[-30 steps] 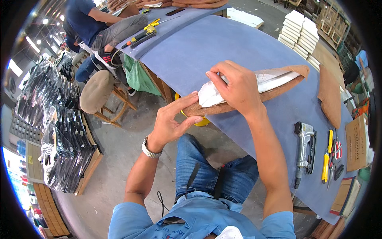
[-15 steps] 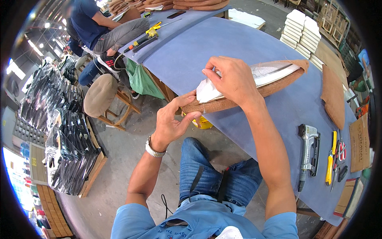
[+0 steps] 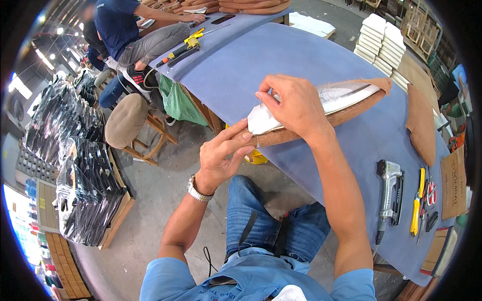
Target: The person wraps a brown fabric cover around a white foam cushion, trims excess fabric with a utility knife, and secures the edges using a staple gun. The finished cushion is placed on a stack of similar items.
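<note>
A seat pad (image 3: 296,133), brown fabric round its side and a white layer on its upper face, is held tilted over the near edge of the blue-topped table. My left hand (image 3: 225,153) grips its left corner, fingers on the white layer's edge and thumb below on the brown fabric. Over the white layer (image 3: 262,120), my right hand (image 3: 293,103) is closed in a pinch; what lies between its fingertips is hidden. Clear or greyish film (image 3: 336,91) shows along the pad's far side, where a loose brown flap (image 3: 382,84) stands up.
On the table's right lie a staple gun (image 3: 389,193), a yellow-handled cutter (image 3: 416,206), scissors (image 3: 431,193) and a brown fabric piece (image 3: 420,125). Farther off are yellow-handled tools (image 3: 188,47) and a seated co-worker (image 3: 118,25). A stool (image 3: 128,120) stands left.
My left hand has slid slightly right along the pad's corner, its fingers now nearer together. My right hand has barely moved. The co-worker's arm now reaches across the far table.
</note>
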Demonstrator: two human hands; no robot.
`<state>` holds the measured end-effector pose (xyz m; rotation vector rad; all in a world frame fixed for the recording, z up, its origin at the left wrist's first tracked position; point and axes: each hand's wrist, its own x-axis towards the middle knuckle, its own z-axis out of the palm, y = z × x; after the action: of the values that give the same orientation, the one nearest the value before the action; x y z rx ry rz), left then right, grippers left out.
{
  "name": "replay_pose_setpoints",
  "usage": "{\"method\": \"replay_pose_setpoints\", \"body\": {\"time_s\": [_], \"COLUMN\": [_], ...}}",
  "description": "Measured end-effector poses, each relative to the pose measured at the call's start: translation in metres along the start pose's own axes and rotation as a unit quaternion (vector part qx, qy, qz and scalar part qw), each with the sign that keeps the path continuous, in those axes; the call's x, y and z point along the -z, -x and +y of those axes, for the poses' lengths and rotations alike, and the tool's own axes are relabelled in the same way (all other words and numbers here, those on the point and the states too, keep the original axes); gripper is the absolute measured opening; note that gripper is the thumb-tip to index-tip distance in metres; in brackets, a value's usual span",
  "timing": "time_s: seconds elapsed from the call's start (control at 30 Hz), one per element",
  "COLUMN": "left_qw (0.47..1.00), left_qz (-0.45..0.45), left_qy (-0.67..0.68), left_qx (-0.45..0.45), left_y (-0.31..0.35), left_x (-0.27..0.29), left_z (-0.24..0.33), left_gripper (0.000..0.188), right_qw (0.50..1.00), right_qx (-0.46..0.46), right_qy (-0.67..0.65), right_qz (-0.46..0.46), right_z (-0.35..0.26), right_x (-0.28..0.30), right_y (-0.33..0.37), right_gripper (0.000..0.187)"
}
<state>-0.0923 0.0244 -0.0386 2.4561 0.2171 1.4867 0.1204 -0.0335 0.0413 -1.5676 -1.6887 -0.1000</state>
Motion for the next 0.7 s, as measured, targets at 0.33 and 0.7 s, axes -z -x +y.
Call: {"method": "replay_pose_setpoints", "body": {"time_s": [0.33,0.7], "left_qw": [0.999,0.994], "left_qz": [-0.03,-0.072], "left_qy": [-0.012,0.044], "left_qx": [0.004,0.067], "left_y": [-0.013,-0.038], "left_x": [0.007,0.007], "left_z": [-0.007,0.023], "left_gripper": [0.031,0.046], "right_qw": [1.0,0.997], "right_qx": [0.002,-0.027], "right_qy": [0.003,-0.062], "right_qz": [0.016,-0.039], "right_z": [0.004,0.017], "right_x": [-0.005,0.02], "right_y": [-0.013,-0.016], "right_gripper": [0.016,0.017]}}
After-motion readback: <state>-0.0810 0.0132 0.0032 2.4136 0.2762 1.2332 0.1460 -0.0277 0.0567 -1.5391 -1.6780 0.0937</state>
